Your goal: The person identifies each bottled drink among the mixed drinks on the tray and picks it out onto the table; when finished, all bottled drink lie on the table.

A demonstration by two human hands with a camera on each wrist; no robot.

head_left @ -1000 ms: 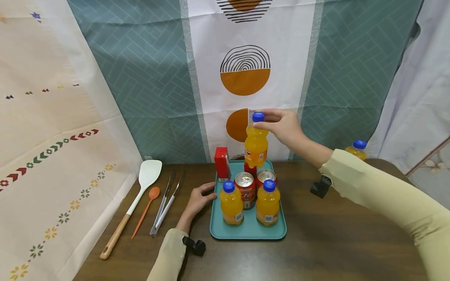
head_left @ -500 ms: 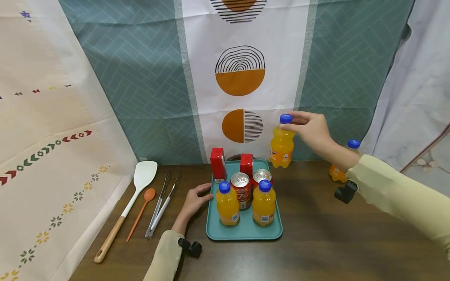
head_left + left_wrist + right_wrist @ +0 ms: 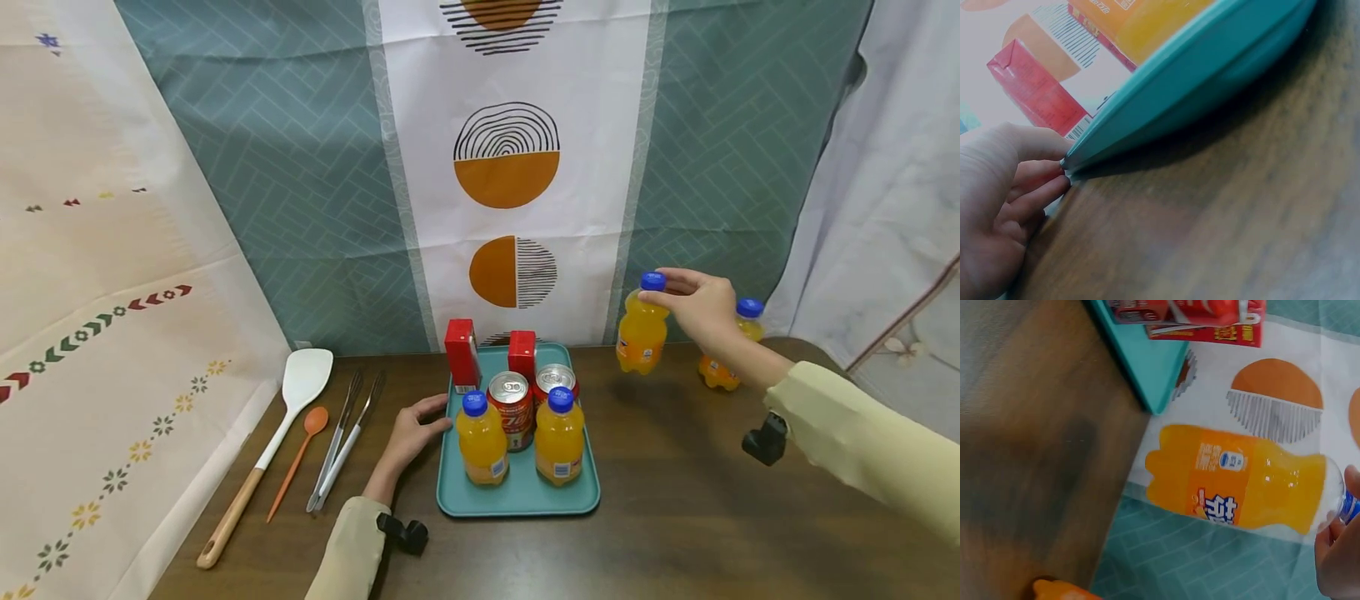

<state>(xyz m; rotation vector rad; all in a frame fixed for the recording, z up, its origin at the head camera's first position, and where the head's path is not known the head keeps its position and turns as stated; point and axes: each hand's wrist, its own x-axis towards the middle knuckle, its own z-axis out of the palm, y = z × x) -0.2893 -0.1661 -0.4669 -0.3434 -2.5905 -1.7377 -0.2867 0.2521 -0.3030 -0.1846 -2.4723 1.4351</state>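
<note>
In the head view my right hand (image 3: 705, 308) pinches an orange soda bottle (image 3: 642, 333) by its blue cap, held upright above the table right of the tray. The right wrist view shows this bottle (image 3: 1235, 478) with its label. My left hand (image 3: 408, 433) touches the left rim of the teal tray (image 3: 517, 502) with thumb and fingertips, as the left wrist view also shows. On the tray stand two orange soda bottles (image 3: 482, 442) in front, two red cans (image 3: 511, 412) behind them, and two red cartons (image 3: 462, 354) at the back.
Another orange soda bottle (image 3: 718, 371) stands at the back right, partly hidden by the right forearm. Left of the tray lie a white turner (image 3: 262, 462), an orange spoon (image 3: 298, 462) and metal tongs (image 3: 341, 454). Patterned cloths (image 3: 322, 208) hang behind the table.
My right hand has carried the soda bottle from above the tray to the right, then lowered it slightly. The left hand stays at the tray's rim. The head view has shifted a little.
</note>
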